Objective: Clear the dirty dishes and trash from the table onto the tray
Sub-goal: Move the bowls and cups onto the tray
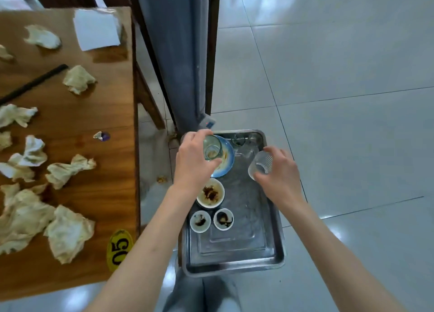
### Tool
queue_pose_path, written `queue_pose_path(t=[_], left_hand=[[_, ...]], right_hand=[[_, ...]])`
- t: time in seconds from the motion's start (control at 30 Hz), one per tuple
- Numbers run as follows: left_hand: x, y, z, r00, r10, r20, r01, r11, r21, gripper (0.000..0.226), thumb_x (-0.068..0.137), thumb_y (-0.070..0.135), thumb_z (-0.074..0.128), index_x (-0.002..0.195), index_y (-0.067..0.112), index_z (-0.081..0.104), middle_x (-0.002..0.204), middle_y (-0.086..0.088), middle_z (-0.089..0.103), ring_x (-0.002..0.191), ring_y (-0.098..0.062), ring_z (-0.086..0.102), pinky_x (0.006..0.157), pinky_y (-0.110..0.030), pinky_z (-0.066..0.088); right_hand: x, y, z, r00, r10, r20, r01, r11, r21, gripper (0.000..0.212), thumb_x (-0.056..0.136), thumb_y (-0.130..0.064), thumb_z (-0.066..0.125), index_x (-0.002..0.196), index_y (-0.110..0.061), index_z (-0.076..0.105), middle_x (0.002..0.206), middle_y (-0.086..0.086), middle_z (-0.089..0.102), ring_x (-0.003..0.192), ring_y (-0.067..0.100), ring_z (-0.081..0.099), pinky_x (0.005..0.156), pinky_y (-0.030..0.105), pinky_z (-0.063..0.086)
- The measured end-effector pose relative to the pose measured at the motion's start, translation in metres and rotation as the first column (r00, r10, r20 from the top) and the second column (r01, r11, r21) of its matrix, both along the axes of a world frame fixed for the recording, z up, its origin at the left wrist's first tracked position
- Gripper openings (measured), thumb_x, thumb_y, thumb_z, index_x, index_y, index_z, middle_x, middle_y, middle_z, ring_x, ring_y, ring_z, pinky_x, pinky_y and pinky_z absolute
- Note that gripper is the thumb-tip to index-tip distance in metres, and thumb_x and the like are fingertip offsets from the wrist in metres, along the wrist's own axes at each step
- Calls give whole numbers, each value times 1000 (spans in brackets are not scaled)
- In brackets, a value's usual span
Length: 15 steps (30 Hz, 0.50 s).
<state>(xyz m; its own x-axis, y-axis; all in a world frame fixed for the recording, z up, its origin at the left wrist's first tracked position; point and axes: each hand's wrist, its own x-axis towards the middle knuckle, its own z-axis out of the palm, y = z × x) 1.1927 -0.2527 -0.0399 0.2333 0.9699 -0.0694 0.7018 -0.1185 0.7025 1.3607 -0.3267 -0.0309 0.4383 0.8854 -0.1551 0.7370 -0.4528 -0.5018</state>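
Now I'm unloading cups: my left hand (192,161) grips a glass (212,150) over the blue plate (226,163), my right hand (279,171) a ribbed cup (261,165), above the tray (272,253). Next, set both down, then fetch napkins (70,232) off the worktop (112,114).

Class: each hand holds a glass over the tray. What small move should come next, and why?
Probably lower both and let go: the left hand grips a glass above the blue plate, the right hand a ribbed cup above bare tray. Crumpled napkins wait on the table.
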Motion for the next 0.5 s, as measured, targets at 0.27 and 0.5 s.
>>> queue_pose_path(t=[0.27,0.5], left_hand=[[42,1,-69,998,-56,-4,56,998,-13,57,63,14,81,116,18,58,111,-2,57,103,-18,53,86,-20,37],[82,13,-140,998,-37,-50,35,999,-34,59,63,16,82,116,14,56,112,-3,59,104,-18,52,81,-13,29]], right_hand=[[34,10,-75,999,37,-5,-37,999,-14,48,71,-14,74,117,-12,58,112,9,60,96,24,56,69,16,27],[69,33,-145,995,91,-26,-92,996,-9,49,75,-17,74,120,-11,56,115,10,57,100,26,55,77,25,37]])
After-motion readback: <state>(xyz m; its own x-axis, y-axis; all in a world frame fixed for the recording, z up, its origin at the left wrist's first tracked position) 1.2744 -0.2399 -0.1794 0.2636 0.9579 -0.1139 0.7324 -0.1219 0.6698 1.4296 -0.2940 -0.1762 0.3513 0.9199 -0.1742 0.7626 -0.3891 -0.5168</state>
